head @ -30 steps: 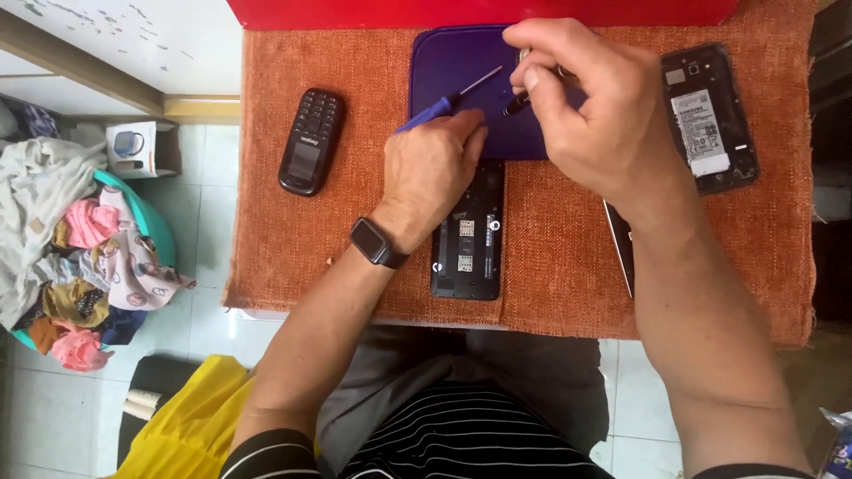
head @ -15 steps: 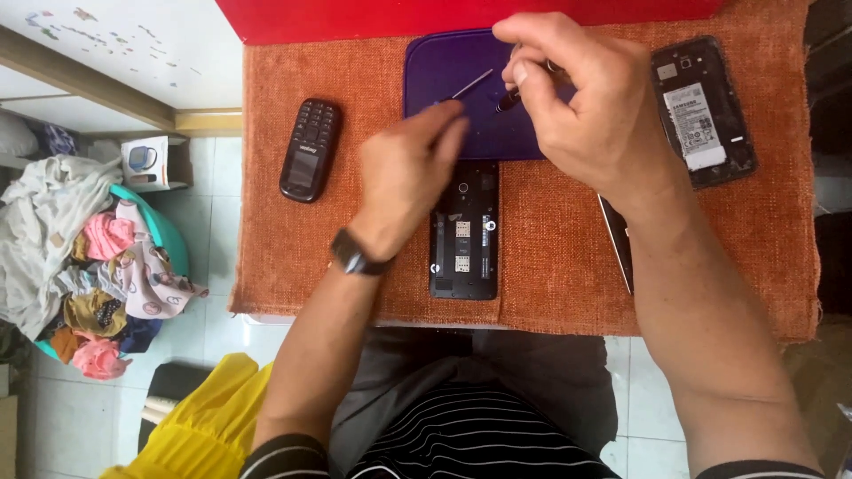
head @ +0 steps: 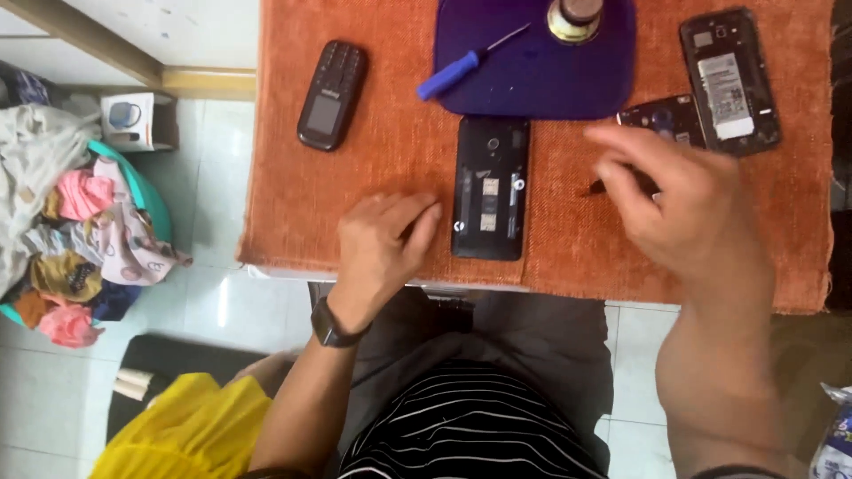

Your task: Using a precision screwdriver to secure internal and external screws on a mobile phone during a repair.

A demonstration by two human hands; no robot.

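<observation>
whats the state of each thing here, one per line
middle phone: back cover off, lying flat
screwdriver: lying loose on purple mat
keypad phone: intact, screen dark
right phone: back off, insides showing
left hand: empty, resting on cloth
right hand: blurred, pinching a small dark piece

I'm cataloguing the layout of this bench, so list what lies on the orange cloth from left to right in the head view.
Small keypad phone → left hand → blue-handled screwdriver → opened black phone, back cover off → right hand → opened phone with its battery showing. I left out the purple mat and the round item on it, since they overlap several of these.
</observation>
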